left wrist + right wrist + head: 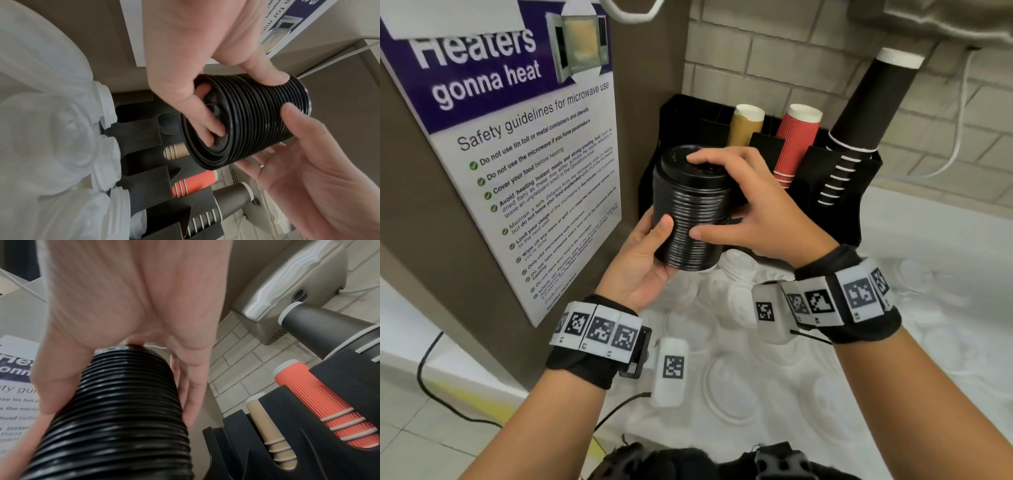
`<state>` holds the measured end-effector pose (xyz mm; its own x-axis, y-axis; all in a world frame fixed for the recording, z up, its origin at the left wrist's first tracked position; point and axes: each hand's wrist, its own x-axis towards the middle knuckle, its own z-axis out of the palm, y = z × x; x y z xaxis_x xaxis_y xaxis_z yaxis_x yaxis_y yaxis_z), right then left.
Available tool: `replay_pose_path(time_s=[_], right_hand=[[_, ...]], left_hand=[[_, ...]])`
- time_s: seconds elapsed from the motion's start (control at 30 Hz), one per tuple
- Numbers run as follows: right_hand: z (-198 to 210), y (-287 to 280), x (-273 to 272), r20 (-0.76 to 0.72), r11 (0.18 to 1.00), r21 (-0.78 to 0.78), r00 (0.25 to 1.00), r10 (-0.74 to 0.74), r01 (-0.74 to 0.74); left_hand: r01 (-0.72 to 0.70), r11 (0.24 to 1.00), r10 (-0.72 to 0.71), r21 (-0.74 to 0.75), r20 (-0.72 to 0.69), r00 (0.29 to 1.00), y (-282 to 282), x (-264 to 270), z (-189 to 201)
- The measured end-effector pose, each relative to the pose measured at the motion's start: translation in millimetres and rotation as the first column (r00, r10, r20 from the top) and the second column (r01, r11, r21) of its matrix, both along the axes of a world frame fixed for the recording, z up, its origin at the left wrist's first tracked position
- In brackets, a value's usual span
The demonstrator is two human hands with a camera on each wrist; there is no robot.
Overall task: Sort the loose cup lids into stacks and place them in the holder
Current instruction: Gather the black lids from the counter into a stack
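The lid stack (pixel 690 209) sits at the middle of the head view, held between the left hand (pixel 645 260) below and left of it and the right hand (pixel 748 202) over its top and right side. Behind it, upper centre, stands the holder (pixel 835 192), with three cup stacks (pixel 796 144) side by side in its compartments, running left to right. The poster (pixel 517 154) fills the left of the frame, on the panel beside the holder. Loose lids (pixel 732 383) lie on the surface (pixel 945 226) at lower centre, under both wrists and in front of the holder.
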<state>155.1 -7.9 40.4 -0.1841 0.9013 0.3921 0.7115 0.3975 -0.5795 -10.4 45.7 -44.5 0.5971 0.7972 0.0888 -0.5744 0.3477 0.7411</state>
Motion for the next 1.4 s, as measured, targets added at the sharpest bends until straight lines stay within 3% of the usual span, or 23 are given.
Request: replay_pose_path(time_s=[0.2, 0.3, 0.37, 0.4, 0.43, 0.47, 0.5, 0.57, 0.67, 0.8, 0.87, 0.93, 1.0, 1.17, 1.3, 1.4], right_hand=[[18, -1, 1, 0.003, 0.994, 0.043, 0.995, 0.099, -0.099], [25, 1, 10, -0.226, 0.987, 0.046, 0.961, 0.159, -0.152], [22, 6, 22, -0.447, 0.999, -0.030, 0.894, -0.023, 0.010], [17, 10, 30, -0.444, 0.989, -0.092, 0.885, -0.142, 0.112], [9, 15, 37, -0.318, 0.970, -0.145, 0.919, -0.233, 0.195], [-3, 20, 42, -0.102, 0.956, -0.197, 0.965, -0.242, 0.219], [-15, 23, 41, 0.122, 0.948, -0.264, 0.981, -0.151, 0.179], [-38, 27, 20, 0.388, 0.918, -0.397, 0.911, 0.141, 0.027], [-61, 27, -30, 0.441, 0.857, -0.466, 0.783, 0.439, -0.218], [-84, 31, -73, 0.470, 0.804, -0.497, 0.677, 0.566, -0.328], [-93, 35, -90, 0.486, 0.752, -0.522, 0.584, 0.650, -0.403], [-104, 40, -106, 0.544, 0.720, -0.572, 0.475, 0.692, -0.393], [-117, 45, -113, 0.598, 0.733, -0.628, 0.441, 0.669, -0.260], [-121, 42, -100, 0.595, 0.714, -0.677, 0.439, 0.673, -0.177], [-108, 29, -92, 0.552, 0.730, -0.660, 0.544, 0.632, -0.178], [-88, 18, -71, 0.478, 0.780, -0.577, 0.675, 0.563, -0.242]], left_hand=[[-0.043, 0.999, 0.042, 0.012, 0.060, 0.997, 0, -2, 4], [-0.052, 0.999, 0.052, -0.001, 0.100, 0.994, -1, -4, 7], [-0.068, 0.998, 0.070, -0.014, 0.109, 0.992, -2, -7, 11], [-0.076, 0.997, 0.078, -0.019, 0.107, 0.991, -3, -9, 13], [-0.083, 0.996, 0.085, -0.022, 0.102, 0.991, -4, -11, 16], [-0.090, 0.996, 0.091, -0.018, 0.095, 0.991, -4, -13, 18], [-0.098, 0.995, 0.098, -0.008, 0.088, 0.991, -4, -15, 21], [-0.127, 0.992, 0.126, 0.006, 0.071, 0.989, -5, -19, 26], [-0.167, 0.986, 0.167, -0.018, 0.064, 0.984, -9, -23, 34], [-0.190, 0.980, 0.195, -0.057, 0.081, 0.978, -11, -30, 39], [-0.173, 0.984, 0.177, -0.049, 0.093, 0.980, -11, -33, 41], [-0.171, 0.985, 0.173, -0.024, 0.083, 0.981, -11, -35, 42], [-0.190, 0.982, 0.191, -0.022, 0.060, 0.980, -12, -35, 44], [-0.204, 0.979, 0.205, -0.018, 0.042, 0.978, -16, -33, 45], [-0.190, 0.982, 0.190, -0.015, 0.051, 0.980, -17, -30, 47], [-0.184, 0.982, 0.186, -0.028, 0.083, 0.979, -17, -28, 49]])
